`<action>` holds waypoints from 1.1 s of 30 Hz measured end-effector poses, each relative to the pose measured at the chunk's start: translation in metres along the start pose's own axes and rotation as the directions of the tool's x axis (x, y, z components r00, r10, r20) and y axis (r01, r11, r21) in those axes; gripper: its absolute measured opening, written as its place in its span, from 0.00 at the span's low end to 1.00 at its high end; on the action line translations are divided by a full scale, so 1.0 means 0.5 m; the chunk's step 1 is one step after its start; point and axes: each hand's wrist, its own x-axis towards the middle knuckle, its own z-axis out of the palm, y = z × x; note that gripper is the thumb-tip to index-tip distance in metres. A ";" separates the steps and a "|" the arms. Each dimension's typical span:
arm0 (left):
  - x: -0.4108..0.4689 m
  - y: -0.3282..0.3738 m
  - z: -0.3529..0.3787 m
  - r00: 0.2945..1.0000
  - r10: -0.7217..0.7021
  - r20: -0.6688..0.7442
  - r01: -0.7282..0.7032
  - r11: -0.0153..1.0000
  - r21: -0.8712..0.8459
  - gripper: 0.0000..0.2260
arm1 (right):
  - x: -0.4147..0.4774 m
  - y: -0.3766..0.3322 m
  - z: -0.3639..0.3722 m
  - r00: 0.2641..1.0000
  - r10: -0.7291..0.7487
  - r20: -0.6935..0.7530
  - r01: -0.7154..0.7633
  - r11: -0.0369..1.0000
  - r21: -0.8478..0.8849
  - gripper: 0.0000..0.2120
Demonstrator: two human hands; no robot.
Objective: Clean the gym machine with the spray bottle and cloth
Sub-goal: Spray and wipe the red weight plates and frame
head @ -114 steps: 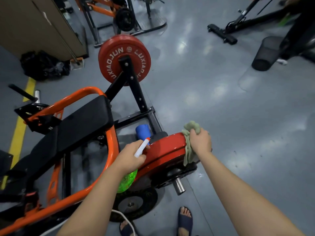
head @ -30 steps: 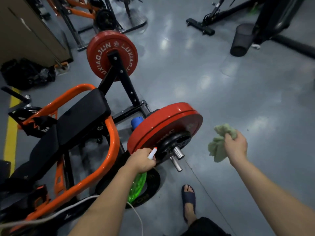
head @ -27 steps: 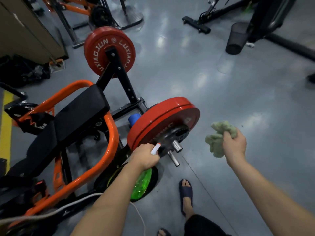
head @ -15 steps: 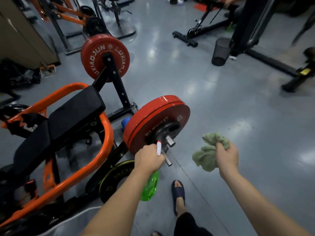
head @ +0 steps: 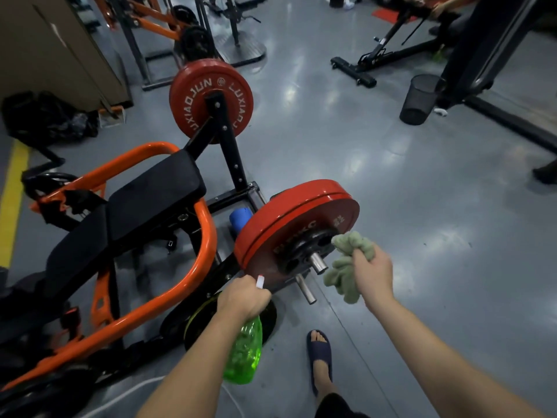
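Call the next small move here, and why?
Probably a squeeze of the spray bottle: the left hand holds its nozzle close to the face of the near red plate, while the right hand grips the cloth bunched beside the hub, ready to wipe.

far red weight plate with white "LUXIAOJUN" lettered twice round its face, small round logo between the two, near red weight plate with worn lettering ending "KC", the rest unreadable
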 end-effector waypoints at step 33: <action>0.447 -0.228 -0.428 0.828 -0.338 -0.448 -0.148 0.638 -0.755 0.30 | 0.203 -0.247 0.579 0.795 -0.196 0.574 0.433 0.847 -0.309 0.13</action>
